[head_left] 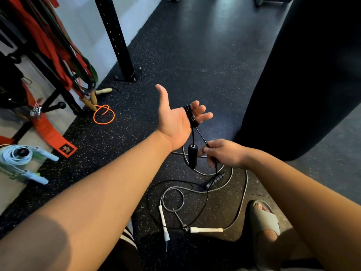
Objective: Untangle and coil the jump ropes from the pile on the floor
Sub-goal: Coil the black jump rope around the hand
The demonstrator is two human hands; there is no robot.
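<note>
My left hand (173,122) is held out palm up with thumb raised, and a black jump rope (190,116) is wound in several turns around its fingers. One black handle (192,156) dangles below that hand. My right hand (222,153) pinches the same black cord just under the coil. The other black handle (214,180) lies on the floor among loops of black cord. A grey rope (242,198) with two white handles (206,230) lies tangled beneath, near my foot.
A large black punching bag (304,75) hangs at the right. A black rack post (117,40) stands at the back left. Coiled light-blue ropes (21,159), an orange cord (104,115) with wooden handles and red straps (50,133) sit at the left. My sandalled foot (263,218) is lower right.
</note>
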